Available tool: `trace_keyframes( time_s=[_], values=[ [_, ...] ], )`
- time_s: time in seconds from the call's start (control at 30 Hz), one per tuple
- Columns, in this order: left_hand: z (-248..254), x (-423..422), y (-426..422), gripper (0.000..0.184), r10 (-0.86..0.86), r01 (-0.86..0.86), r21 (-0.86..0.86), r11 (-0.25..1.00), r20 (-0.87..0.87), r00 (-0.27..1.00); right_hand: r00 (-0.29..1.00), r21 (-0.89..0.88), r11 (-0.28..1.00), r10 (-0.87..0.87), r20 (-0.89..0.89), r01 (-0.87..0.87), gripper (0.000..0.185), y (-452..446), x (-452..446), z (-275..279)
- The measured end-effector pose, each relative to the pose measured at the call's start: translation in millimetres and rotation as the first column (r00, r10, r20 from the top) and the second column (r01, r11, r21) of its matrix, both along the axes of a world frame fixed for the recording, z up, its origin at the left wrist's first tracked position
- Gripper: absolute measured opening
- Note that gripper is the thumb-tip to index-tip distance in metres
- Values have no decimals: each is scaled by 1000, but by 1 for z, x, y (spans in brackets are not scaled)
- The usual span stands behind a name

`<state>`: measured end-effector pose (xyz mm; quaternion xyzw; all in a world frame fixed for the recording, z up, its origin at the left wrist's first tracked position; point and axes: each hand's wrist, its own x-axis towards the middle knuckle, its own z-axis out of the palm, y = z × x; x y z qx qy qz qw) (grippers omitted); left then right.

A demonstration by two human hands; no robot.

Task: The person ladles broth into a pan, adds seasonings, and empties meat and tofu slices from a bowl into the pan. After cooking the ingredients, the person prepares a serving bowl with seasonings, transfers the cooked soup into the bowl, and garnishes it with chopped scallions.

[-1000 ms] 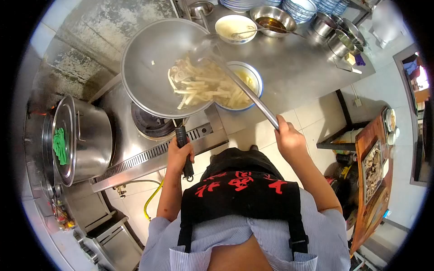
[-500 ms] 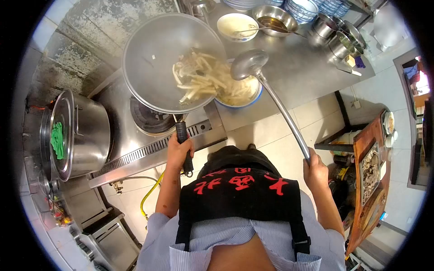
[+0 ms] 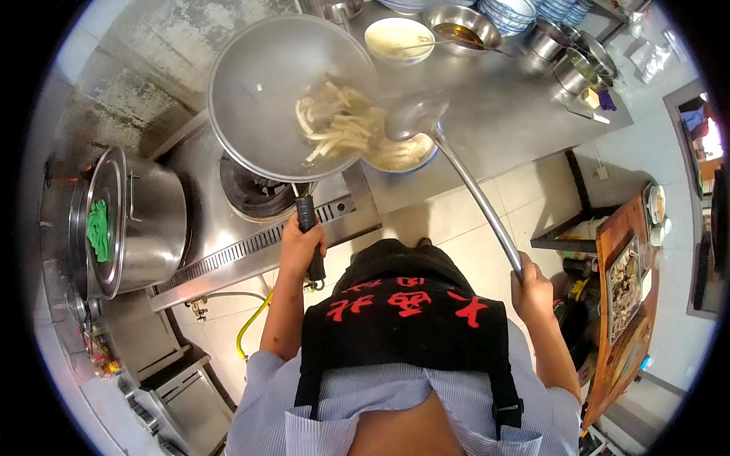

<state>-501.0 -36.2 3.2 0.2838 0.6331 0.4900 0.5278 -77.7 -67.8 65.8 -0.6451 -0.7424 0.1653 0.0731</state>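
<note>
My left hand [image 3: 304,242] is wrapped round the black handle of a large wok [image 3: 262,64], which is tipped toward the right above the stove. Pale strips of food [image 3: 342,125] lie at the wok's right rim and over a bowl [image 3: 403,158] with a blue edge. In my right hand [image 3: 532,289] is the long metal handle of a ladle [image 3: 417,114]. The ladle's head is over the bowl's upper side, right of the food, and hides part of the bowl. Steam blurs the food a little.
A lidded steel pot [image 3: 156,228] with a green cloth stands at the left, beside the burner [image 3: 251,194]. Along the counter's back are a pale bowl [image 3: 388,34], a steel bowl of dark liquid [image 3: 483,30] and stacked bowls. A wooden table [image 3: 608,243] is at the right.
The ladle has moved from over the wok's rim out to the right, and my right hand has gone down and right. More of the food has shifted toward the bowl.
</note>
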Motion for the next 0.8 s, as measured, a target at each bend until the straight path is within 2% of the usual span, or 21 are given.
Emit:
trace_keyframes(
  time_s=[0.1,0.13,0.23,0.33,0.43,0.47,0.6,0.7,0.73,0.77,0.8],
  values=[
    [4,1,0,16,14,-14,2,1000,-5,1000,1000,-76,997,24,11,-23,44,9,-24,-2],
    [5,2,0,16,16,-16,-5,1000,-17,1000,998,-215,976,36,44,-26,43,18,-43,5],
    [7,6,1,16,1,-1,-7,1000,-21,1000,978,-134,970,207,8,-204,46,27,-66,-11],
    [8,9,1,15,-8,8,17,1000,3,1000,973,-52,973,227,39,-225,45,25,-58,-13],
    [11,10,1,16,-16,16,0,1000,-8,1000,980,-45,986,167,112,-163,45,18,-35,-4],
    [9,10,1,17,-16,16,0,1000,-15,1000,982,34,986,160,97,-164,45,13,-22,-11],
    [6,10,2,20,-14,13,-5,1000,-30,999,998,65,997,49,28,-51,49,4,1,-1],
    [6,10,3,20,-16,16,-9,1000,-29,999,991,85,990,117,-60,-112,48,20,-13,-8],
    [4,9,3,20,-15,14,-10,1000,-27,1000,989,-10,997,78,-123,-80,47,30,-32,-10],
    [3,9,2,20,-15,15,-12,1000,-24,1000,966,-91,991,77,-247,-103,49,43,-56,-4],
    [11,11,2,20,-12,12,-25,1000,0,1000,891,-21,983,157,-427,-183,53,53,-73,-14]
  ],
)
